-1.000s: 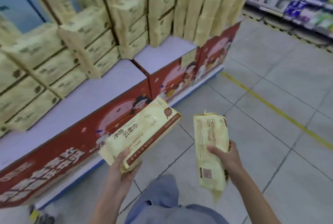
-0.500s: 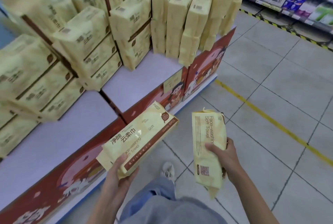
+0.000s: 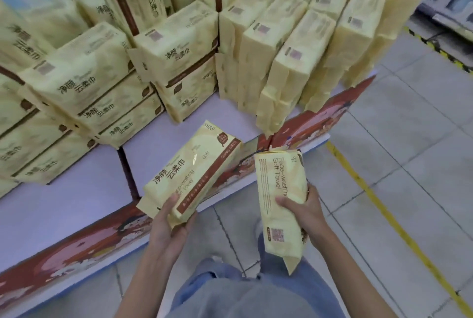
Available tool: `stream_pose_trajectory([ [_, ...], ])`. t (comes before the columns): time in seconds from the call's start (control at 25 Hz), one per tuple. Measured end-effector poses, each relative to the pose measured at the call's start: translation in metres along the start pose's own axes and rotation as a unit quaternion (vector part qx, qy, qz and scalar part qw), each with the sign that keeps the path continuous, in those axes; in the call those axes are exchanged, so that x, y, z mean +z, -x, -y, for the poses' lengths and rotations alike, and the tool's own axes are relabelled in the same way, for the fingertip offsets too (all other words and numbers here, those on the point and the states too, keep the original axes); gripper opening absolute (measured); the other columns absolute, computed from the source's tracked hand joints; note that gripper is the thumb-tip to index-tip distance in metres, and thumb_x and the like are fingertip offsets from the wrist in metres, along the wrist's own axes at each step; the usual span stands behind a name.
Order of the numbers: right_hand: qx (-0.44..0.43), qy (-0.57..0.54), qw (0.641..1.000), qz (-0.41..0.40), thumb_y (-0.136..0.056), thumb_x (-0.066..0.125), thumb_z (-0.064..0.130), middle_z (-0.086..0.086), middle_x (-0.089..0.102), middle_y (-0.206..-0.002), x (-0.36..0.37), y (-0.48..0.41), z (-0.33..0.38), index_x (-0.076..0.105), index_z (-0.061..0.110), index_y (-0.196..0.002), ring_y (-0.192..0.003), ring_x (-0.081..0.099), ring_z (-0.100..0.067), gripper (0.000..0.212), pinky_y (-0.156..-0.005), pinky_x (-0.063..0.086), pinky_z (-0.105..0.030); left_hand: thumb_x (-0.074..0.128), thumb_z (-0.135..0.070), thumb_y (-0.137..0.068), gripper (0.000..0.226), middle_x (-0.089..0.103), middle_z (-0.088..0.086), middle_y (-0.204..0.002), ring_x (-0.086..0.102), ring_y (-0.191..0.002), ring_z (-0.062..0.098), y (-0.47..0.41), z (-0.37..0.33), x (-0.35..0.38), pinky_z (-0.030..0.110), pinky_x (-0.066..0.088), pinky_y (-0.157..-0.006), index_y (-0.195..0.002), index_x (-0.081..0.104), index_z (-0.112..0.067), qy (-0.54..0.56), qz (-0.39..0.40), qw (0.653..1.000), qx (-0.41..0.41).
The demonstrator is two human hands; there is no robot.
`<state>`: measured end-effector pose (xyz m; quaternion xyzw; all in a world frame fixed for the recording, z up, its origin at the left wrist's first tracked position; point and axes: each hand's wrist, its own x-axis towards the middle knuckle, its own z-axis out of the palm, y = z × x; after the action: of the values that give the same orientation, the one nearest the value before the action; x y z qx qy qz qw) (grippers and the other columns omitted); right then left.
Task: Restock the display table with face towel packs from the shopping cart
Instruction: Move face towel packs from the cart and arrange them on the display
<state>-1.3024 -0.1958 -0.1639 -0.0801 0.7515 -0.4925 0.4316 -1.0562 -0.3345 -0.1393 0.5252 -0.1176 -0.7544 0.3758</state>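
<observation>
My left hand (image 3: 170, 225) grips the near end of a yellow face towel pack (image 3: 197, 166), which slants over the front edge of the display table (image 3: 76, 200). In my right hand (image 3: 305, 211) is a second yellow pack (image 3: 277, 184), held upright by its middle above the floor beside the table's corner. Stacks of the same packs (image 3: 176, 61) lie flat on the pale table top at the left and centre. Further packs (image 3: 302, 59) stand on end at the right corner. The shopping cart is out of view.
The table's front face (image 3: 71, 251) is red printed cardboard. A dark seam (image 3: 126, 171) splits the table top into sections. Grey tiled floor (image 3: 399, 138) with a yellow line (image 3: 384, 207) runs to the right. Store shelving (image 3: 450, 2) stands at the far right.
I have stepped closer to the table, which now fills more of the view. Both packs have come up and forward, and the left pack now hangs over the table's front edge.
</observation>
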Motion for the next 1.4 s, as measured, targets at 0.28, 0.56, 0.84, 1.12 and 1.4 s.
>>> stream_pose_trajectory([
  [0.28,-0.002,0.089,0.983,0.159,-0.061,0.088,0.024,0.01,0.06,-0.108,0.028,-0.087,0.064,0.039,0.024,-0.118,-0.094,0.062,-0.008,0.075,-0.065,0.051,-0.024,0.065,-0.006,-0.081,0.046,0.066,0.005,-0.118,0.062,-0.108,0.02,-0.071,-0.023,0.063,0.031,0.055,-0.085,-0.126,0.055,-0.009,-0.076,-0.041,0.99,0.112],
  [0.56,0.017,0.143,0.97,0.194,-0.058,0.088,0.023,0.01,0.058,-0.109,0.074,-0.122,0.071,0.038,0.026,-0.117,-0.096,0.059,-0.004,0.077,-0.068,0.05,-0.021,0.07,0.004,-0.076,0.054,0.063,0.009,-0.119,0.06,-0.11,0.024,-0.163,-0.051,0.095,0.038,0.048,-0.094,-0.127,0.053,-0.007,-0.195,-0.078,0.969,0.131],
  [0.84,0.038,0.131,0.972,0.191,-0.059,0.088,0.024,0.011,0.06,-0.108,0.09,-0.15,0.08,0.04,0.027,-0.115,-0.098,0.06,-0.006,0.074,-0.074,0.051,-0.026,0.087,-0.01,-0.06,0.062,0.068,-0.007,-0.108,0.063,-0.102,0.004,-0.214,-0.054,0.084,0.033,0.055,-0.088,-0.115,0.06,-0.018,-0.353,-0.044,0.923,0.147],
  [1.12,0.041,0.16,0.97,0.177,-0.059,0.088,0.023,0.012,0.059,-0.105,0.083,-0.155,0.067,0.038,0.033,-0.106,-0.095,0.059,-0.004,0.069,-0.068,0.048,-0.023,0.083,-0.026,-0.051,0.086,0.06,-0.007,-0.11,0.056,-0.103,0.017,-0.246,-0.041,0.102,0.029,0.051,-0.078,-0.127,0.043,-0.021,-0.443,-0.052,0.872,0.201],
  [1.4,0.055,0.148,0.972,0.176,-0.055,0.088,0.027,0.012,0.059,-0.104,0.084,-0.15,0.065,0.039,0.03,-0.109,-0.093,0.06,-0.003,0.073,-0.065,0.049,-0.021,0.088,-0.025,-0.049,0.098,0.058,-0.003,-0.115,0.055,-0.109,0.02,-0.246,-0.04,0.097,0.029,0.05,-0.078,-0.134,0.038,-0.021,-0.456,-0.076,0.87,0.17],
])
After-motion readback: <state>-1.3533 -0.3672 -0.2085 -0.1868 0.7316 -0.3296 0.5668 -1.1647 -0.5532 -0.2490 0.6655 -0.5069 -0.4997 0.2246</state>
